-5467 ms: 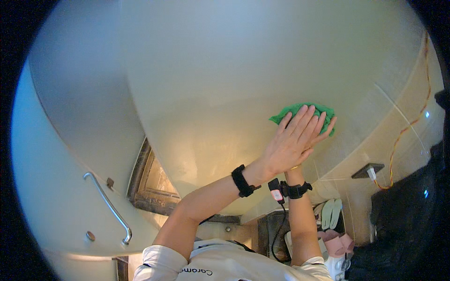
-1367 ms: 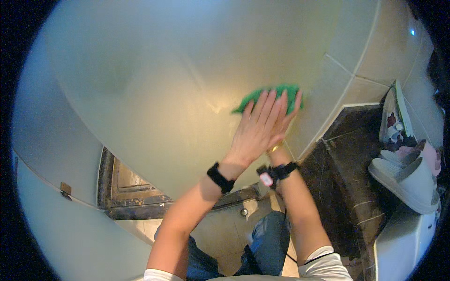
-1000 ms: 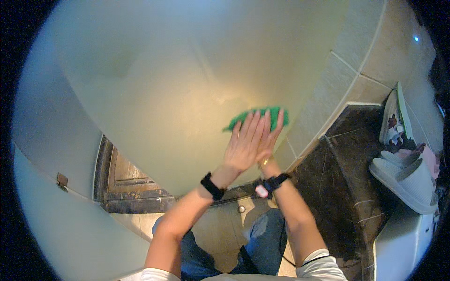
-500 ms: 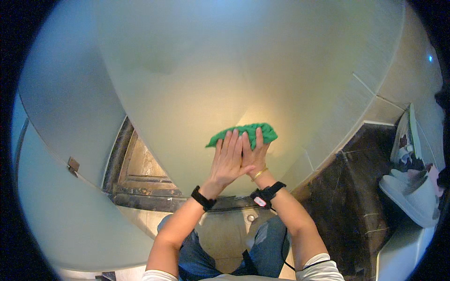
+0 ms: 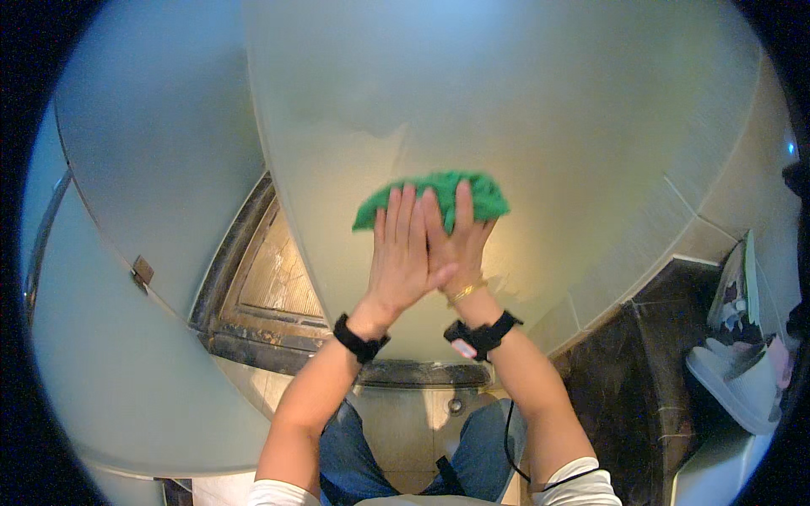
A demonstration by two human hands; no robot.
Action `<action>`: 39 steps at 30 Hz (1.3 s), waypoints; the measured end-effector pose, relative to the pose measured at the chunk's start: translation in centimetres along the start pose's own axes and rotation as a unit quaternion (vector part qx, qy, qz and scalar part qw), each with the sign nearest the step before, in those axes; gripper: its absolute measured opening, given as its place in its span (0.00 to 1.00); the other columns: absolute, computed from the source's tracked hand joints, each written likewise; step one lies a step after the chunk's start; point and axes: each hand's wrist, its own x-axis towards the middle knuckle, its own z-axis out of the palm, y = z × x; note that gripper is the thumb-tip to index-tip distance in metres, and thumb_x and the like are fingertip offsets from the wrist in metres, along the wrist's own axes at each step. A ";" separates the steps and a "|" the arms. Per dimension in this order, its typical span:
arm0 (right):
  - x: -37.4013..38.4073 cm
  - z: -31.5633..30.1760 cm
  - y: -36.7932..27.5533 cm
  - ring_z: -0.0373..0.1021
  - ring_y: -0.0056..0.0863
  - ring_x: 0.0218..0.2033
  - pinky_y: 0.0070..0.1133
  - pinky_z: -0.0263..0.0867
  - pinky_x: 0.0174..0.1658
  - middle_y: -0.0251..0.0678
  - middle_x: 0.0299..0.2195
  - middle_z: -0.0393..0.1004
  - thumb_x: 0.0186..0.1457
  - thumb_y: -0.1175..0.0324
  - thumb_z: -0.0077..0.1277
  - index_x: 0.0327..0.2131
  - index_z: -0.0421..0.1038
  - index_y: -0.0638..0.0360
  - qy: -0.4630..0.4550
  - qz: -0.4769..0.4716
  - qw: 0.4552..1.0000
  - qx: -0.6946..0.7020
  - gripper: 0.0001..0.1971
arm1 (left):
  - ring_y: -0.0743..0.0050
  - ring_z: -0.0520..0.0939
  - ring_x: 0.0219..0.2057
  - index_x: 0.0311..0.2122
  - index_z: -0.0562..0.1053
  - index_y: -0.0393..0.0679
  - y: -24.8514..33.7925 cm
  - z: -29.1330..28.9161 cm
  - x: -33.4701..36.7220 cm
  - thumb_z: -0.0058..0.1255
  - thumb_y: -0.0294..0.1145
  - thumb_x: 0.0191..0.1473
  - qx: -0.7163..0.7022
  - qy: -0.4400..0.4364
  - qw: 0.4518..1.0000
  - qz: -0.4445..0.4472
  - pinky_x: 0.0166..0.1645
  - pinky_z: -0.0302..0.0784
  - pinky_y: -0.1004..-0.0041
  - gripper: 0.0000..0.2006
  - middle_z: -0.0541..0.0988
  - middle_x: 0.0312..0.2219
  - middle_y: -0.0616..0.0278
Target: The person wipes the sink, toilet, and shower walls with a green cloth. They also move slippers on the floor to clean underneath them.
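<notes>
A crumpled green cloth (image 5: 477,194) lies against a frosted glass panel (image 5: 540,110), held there by both of my hands. My left hand (image 5: 401,253) has its fingers stretched upward over the cloth's left part. Beside it, my right hand (image 5: 460,249) presses the right part with long fingers, and the two hands touch and overlap at the thumbs. Parts of the cloth under the fingers are hidden. Each wrist wears a black strap, and a gold bracelet (image 5: 467,292) sits on the right one.
At left stands another frosted glass panel (image 5: 126,379) with a metal hinge (image 5: 143,270). A dark sill (image 5: 405,374) runs along the floor below the glass. White slippers (image 5: 734,379) rest at the right, beyond dark floor tiles (image 5: 624,379). A thin black cable hangs by my right arm.
Both hands have slid the green cloth upward along the glass. The view has shifted slightly, so the panel's left edge and the slippers appear in somewhat different places.
</notes>
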 end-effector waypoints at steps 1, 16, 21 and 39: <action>-2.2 0.4 -0.4 0.51 0.47 0.51 0.46 0.47 0.49 0.42 0.57 0.43 0.46 0.62 0.46 0.50 0.59 0.44 -0.017 -0.007 1.000 0.001 0.24 | 0.40 0.41 0.58 0.58 0.42 0.34 -0.4 1.2 -2.2 0.36 0.68 0.41 -0.013 -0.009 1.000 -0.014 0.58 0.36 0.48 0.50 0.43 0.57 0.39; 11.3 3.9 -7.0 0.55 0.41 0.48 0.42 0.48 0.48 0.36 0.55 0.48 0.45 0.59 0.45 0.48 0.62 0.36 0.066 -0.013 0.998 -0.004 0.22 | 0.40 0.46 0.58 0.58 0.44 0.35 -7.5 -8.2 5.2 0.32 0.66 0.45 0.022 0.171 0.985 0.032 0.57 0.39 0.49 0.45 0.47 0.56 0.42; -3.6 5.5 -8.2 0.51 0.42 0.53 0.46 0.46 0.48 0.32 0.57 0.45 0.43 0.58 0.46 0.50 0.59 0.32 -0.126 -0.063 0.984 0.109 0.26 | 0.35 0.44 0.57 0.58 0.40 0.34 -8.6 0.2 -8.4 0.32 0.69 0.44 0.031 0.128 0.990 -0.055 0.58 0.37 0.48 0.49 0.44 0.56 0.37; -12.0 1.4 -0.5 0.53 0.43 0.51 0.45 0.50 0.47 0.38 0.56 0.44 0.44 0.58 0.48 0.50 0.58 0.31 -0.043 0.055 0.997 0.040 0.26 | 0.33 0.37 0.57 0.57 0.40 0.33 0.9 8.1 -9.1 0.45 0.58 0.43 -0.009 0.028 1.000 -0.011 0.56 0.29 0.42 0.47 0.40 0.55 0.33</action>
